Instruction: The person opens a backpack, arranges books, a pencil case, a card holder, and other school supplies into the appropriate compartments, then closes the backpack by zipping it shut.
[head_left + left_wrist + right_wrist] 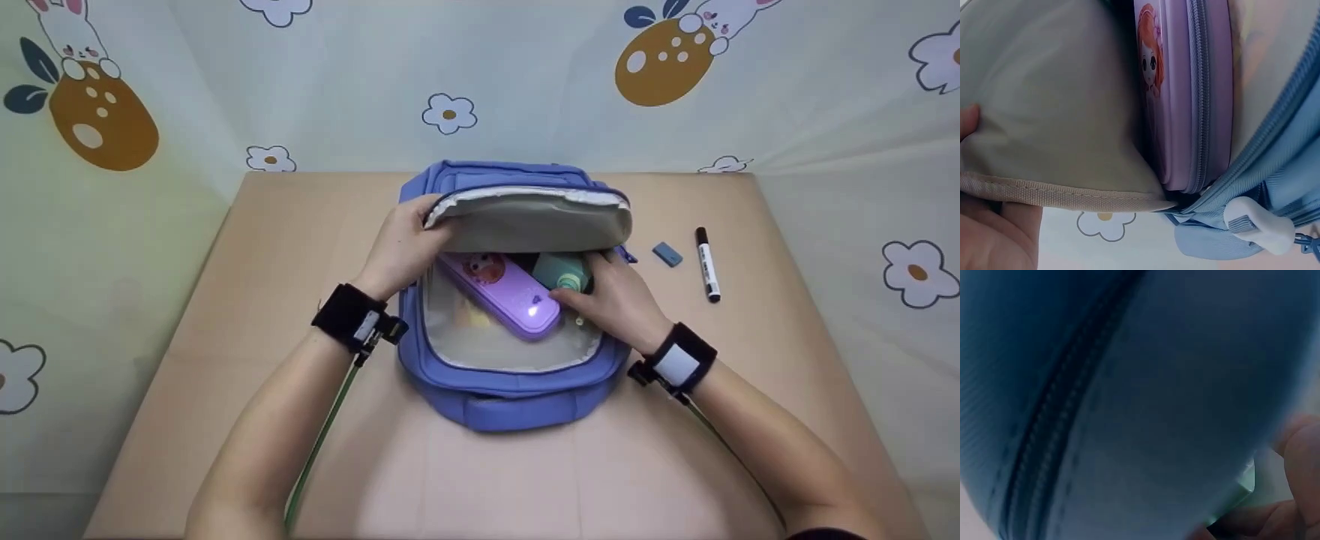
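Note:
A blue backpack lies on the table with its front unzipped. My left hand grips the edge of its lifted flap, thumb on the grey lining. Inside lies a purple pencil case with a cartoon girl on it; its zipper side shows in the left wrist view. My right hand reaches into the opening and holds a small green bottle with a round cap, beside the pencil case. Part of the bottle and the right fingertips are hidden. In the right wrist view, blue fabric covers most of the scene.
Right of the backpack, a blue-grey eraser and a black-and-white marker lie on the brown table. A white zipper pull hangs at the backpack's edge. Patterned curtains stand behind and at both sides.

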A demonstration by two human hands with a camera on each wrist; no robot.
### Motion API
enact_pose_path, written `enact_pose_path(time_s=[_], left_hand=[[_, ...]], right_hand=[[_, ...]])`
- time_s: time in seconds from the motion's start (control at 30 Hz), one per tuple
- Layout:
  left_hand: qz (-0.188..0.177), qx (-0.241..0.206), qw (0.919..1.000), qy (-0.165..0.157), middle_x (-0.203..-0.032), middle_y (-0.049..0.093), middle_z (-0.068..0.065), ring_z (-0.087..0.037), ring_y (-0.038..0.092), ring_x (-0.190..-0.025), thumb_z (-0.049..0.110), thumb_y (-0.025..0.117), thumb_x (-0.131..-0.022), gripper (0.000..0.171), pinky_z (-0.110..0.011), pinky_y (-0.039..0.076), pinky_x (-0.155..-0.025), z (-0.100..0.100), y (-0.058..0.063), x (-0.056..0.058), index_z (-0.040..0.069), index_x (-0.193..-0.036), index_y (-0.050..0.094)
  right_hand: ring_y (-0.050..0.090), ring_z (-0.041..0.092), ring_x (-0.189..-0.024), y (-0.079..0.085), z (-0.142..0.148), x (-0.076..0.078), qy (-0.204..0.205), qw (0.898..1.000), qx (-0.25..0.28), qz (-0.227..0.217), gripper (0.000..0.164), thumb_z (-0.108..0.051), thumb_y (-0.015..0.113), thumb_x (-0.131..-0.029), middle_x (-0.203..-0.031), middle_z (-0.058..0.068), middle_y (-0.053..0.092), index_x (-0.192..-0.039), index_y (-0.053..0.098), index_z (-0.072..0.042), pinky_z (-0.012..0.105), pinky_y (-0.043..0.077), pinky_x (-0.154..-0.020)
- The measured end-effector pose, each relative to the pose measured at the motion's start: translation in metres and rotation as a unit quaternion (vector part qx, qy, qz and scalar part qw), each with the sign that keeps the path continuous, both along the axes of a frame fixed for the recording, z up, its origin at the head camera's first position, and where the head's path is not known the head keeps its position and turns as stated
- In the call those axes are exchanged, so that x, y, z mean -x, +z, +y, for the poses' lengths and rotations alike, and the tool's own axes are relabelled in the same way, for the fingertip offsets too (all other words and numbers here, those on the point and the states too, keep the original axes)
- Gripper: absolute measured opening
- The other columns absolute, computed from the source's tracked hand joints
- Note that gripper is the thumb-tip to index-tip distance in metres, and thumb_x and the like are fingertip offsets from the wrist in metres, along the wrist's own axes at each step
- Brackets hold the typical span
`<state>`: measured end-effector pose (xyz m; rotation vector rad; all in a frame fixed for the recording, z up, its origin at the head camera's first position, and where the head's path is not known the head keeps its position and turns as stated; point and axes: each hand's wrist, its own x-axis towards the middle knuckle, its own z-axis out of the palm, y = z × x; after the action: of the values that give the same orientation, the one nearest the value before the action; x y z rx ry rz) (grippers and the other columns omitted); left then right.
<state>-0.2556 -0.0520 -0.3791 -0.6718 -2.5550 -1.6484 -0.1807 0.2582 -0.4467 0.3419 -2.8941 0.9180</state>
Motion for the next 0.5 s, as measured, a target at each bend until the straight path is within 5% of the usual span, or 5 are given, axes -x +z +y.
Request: enact_pose_path(time_s=[0.13, 0.33, 0.5], left_hand=[[0.007, 0.006, 1.0, -0.002, -0.1, 0.072, -0.001, -0.011, 0.059, -0.091, 0.005, 0.064, -0.094, 0.016, -0.031, 0.05, -0.091, 0.001, 0.0, 0.0, 0.007, -0.106, 0.074], [0.009, 0.009, 0.9999, -0.006, -0.102, 0.073, -0.002, -0.013, 0.062, -0.093, 0.003, 0.064, -0.093, 0.017, -0.032, 0.051, -0.091, 0.002, -0.001, -0.001, 0.006, -0.106, 0.075], [0.004, 0.006, 1.0, -0.007, -0.102, 0.074, -0.003, -0.014, 0.064, -0.094, 0.003, 0.065, -0.093, 0.017, -0.032, 0.052, -0.091, 0.0, -0.004, -0.002, 0.006, -0.106, 0.075]], right_hand=[[0.054, 0.036, -0.127, -0.004, 0.001, 0.003, 0.004, 1.0, -0.01, 0.015, 0.09, -0.049, 0.077, -0.089, -0.146, 0.026, 0.047, -0.154, 0.038, -0.001, 0.052, 0.044, -0.106], [0.047, 0.036, -0.137, -0.002, 0.007, -0.004, 0.01, 1.0, -0.003, -0.026, 0.089, -0.061, 0.061, -0.096, -0.159, 0.021, 0.036, -0.16, 0.031, -0.007, 0.051, 0.041, -0.111], [0.056, 0.034, -0.128, 0.008, 0.018, -0.016, 0.009, 1.0, 0.006, -0.014, 0.061, -0.044, 0.057, -0.104, -0.148, 0.019, 0.051, -0.149, 0.05, -0.004, 0.053, 0.048, -0.102]])
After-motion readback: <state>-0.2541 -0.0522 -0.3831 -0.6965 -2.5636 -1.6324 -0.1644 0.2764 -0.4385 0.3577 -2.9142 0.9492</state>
